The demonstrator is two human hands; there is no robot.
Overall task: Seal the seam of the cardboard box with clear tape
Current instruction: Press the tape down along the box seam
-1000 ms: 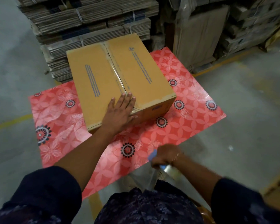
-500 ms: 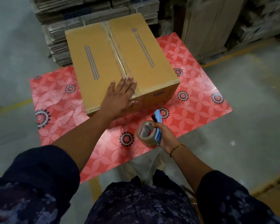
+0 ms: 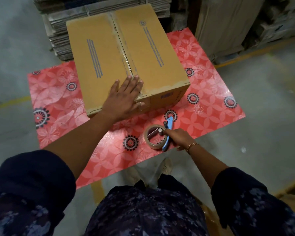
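Note:
A closed brown cardboard box [image 3: 153, 53] sits on a red flowered sheet [image 3: 209, 92]. Clear tape runs along its middle seam [image 3: 122, 48] and over the near edge. My left hand [image 3: 124, 97] lies flat, fingers spread, on the box's near top edge over the seam end. My right hand [image 3: 179, 139] grips the blue handle of a tape dispenser [image 3: 167, 133] that carries a roll of clear tape [image 3: 154, 138]. The roll rests on the sheet just in front of the box.
Stacks of flattened cardboard [image 3: 61, 33] stand behind the box, more cartons [image 3: 228, 26] at the back right. Grey concrete floor with yellow lines [image 3: 255, 51] surrounds the sheet. My shoes [image 3: 165, 166] are at the sheet's near edge.
My right hand came up from near my body with the tape dispenser and lowered it onto the red sheet in front of the box. My left hand stayed flat on the box.

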